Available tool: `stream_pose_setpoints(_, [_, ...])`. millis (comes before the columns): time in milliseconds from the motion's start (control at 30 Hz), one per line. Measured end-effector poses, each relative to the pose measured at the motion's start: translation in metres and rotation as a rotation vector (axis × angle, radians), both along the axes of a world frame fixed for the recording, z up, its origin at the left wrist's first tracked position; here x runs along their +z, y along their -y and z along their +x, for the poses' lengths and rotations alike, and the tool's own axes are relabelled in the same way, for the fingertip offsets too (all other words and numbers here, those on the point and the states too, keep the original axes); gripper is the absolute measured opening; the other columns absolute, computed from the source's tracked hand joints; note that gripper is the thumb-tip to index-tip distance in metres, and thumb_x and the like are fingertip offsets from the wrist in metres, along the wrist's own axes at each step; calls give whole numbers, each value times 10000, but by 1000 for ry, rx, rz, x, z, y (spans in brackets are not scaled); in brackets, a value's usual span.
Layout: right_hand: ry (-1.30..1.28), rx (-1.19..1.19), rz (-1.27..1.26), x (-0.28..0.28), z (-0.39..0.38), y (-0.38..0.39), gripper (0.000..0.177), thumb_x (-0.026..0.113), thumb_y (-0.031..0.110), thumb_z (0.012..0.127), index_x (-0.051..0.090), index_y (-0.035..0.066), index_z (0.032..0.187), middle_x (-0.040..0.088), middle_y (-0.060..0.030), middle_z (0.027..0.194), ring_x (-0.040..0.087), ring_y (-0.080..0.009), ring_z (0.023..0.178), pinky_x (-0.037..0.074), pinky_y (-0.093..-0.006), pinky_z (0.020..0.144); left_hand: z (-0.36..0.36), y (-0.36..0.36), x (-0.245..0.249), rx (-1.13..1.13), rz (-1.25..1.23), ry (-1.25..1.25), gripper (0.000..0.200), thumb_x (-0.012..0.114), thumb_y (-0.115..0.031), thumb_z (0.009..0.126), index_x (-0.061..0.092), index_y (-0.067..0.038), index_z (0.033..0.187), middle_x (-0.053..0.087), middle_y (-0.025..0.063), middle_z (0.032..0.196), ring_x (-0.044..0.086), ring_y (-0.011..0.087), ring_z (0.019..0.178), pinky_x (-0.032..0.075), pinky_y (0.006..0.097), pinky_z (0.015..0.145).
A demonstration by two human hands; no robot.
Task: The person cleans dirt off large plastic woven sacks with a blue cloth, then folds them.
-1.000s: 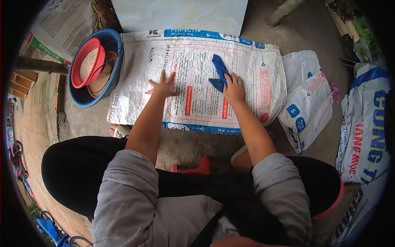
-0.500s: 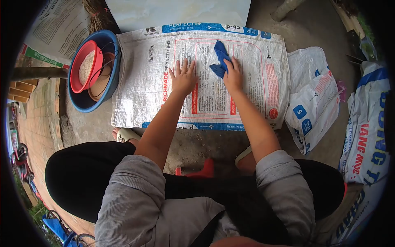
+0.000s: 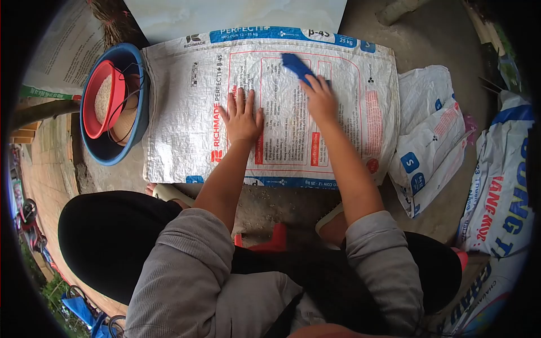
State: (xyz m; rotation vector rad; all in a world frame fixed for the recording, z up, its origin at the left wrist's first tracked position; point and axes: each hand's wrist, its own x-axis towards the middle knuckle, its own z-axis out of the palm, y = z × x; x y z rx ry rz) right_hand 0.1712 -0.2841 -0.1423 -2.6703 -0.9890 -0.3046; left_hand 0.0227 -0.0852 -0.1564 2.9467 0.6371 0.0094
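Note:
A flattened white printed feed sack lies spread out in front of me. My left hand rests palm down on it, fingers spread, holding nothing. To its right, my right hand presses a blue cloth against the sack's printed face. Part of the cloth is hidden under the fingers, and a strip of it sticks out toward the upper left.
On the left stands a blue basin containing a red bowl of pale grains. A crumpled white bag lies at right, near larger printed sacks. A pale board is beyond the sack.
My right hand has shifted slightly right across the sack with the cloth, whose second loose end is now tucked out of sight. My left hand stays on the sack. The view has shifted a little.

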Motion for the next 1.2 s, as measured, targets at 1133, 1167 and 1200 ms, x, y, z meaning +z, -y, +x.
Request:
stream_pose_setpoints(1133, [-169, -983, 402, -11, 104, 148, 466, 610, 63, 769, 685, 140, 1222, 590, -194, 1253, 597, -358, 1112, 478, -421, 971, 2, 2, 4, 17, 7, 7, 607, 447, -459, 966, 297, -295, 1531, 230, 49, 1614, 141, 302, 1499, 39, 581, 1188])
stream_pose_setpoints(1167, [-190, -1016, 541, -11, 102, 141, 468, 629, 51, 765, 676, 111, 1227, 576, -205, 1268, 572, -356, 1156, 467, -434, 984, 3, 2, 4, 19, 8, 9, 607, 447, -459, 966, 297, -295, 1531, 230, 49, 1614, 141, 302, 1499, 39, 581, 1188])
stream_pose_setpoints(1200, [-106, -893, 470, -11, 94, 119, 478, 628, 44, 770, 664, 107, 1242, 569, -207, 1270, 564, -353, 1161, 452, -427, 999, 3, 2, 3, 18, 11, 10, 608, 449, -459, 965, 299, -294, 1530, 230, 51, 1613, 141, 303, 1499, 40, 581, 1188])
